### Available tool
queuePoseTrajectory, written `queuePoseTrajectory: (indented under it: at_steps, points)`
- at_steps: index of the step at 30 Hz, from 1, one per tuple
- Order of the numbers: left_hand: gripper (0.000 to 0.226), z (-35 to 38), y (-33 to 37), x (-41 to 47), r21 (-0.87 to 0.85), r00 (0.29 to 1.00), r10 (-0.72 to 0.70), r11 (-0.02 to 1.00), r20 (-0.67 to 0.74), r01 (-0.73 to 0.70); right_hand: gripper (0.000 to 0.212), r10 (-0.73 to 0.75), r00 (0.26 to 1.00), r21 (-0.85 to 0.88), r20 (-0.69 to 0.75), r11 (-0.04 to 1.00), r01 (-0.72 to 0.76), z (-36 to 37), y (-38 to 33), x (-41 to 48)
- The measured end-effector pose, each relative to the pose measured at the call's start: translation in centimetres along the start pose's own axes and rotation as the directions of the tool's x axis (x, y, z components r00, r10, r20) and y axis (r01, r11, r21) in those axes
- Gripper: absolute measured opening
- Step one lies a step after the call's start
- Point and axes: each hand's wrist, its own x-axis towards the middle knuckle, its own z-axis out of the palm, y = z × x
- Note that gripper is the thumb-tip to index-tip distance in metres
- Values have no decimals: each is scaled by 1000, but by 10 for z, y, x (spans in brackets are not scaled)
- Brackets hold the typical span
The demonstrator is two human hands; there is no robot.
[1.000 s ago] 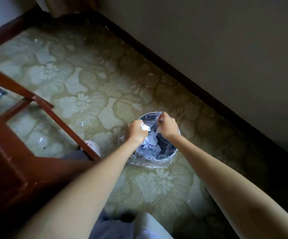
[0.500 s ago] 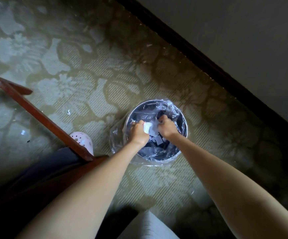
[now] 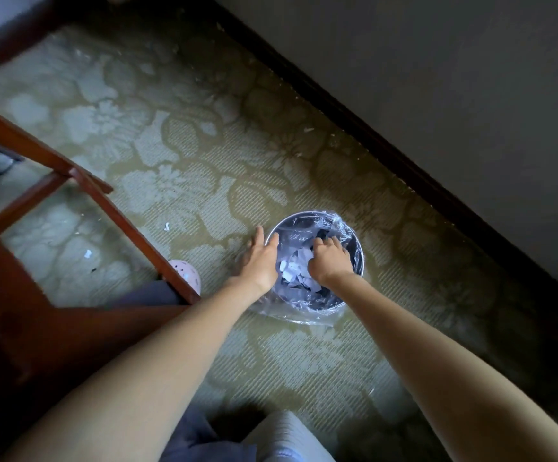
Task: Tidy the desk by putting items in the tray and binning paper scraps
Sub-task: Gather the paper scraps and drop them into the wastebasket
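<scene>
Since half a second ago the left hand has let go of the white scrap held between both hands and now reaches with fingers straight and slightly spread across the left rim of the round metal bin lined with clear plastic. The right hand hangs over the bin's mouth with fingers curled downward (whether they pinch anything I cannot tell). Torn white paper scraps lie heaped inside the bin between the hands, and stray white bits lie on the green floral carpet to the left, near the red-brown wooden chair leg.
</scene>
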Motion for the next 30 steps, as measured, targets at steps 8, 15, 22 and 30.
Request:
queuePoseTrajectory:
  at_steps: [8,15,22,30]
  points:
    - [42,-102,8,-106,218,926,84,976,-368,-2,35,-332,855,-344,-398,918,196,-93,-72,-104]
    - [36,-177,-17,-247,106,685,44,993,-727,48,27,-578,549,-422,-604,816,394,-155,-159,-233]
    - [32,-197,-107,-381,-116,381,-208,961,-901,250,25,-761,281,-481,-585,604,635,-125,-266,-341]
    - [35,-156,-260,-489,-504,149,-592,772,-792,387,25,-944,147,-534,-295,290,794,-17,-401,-425]
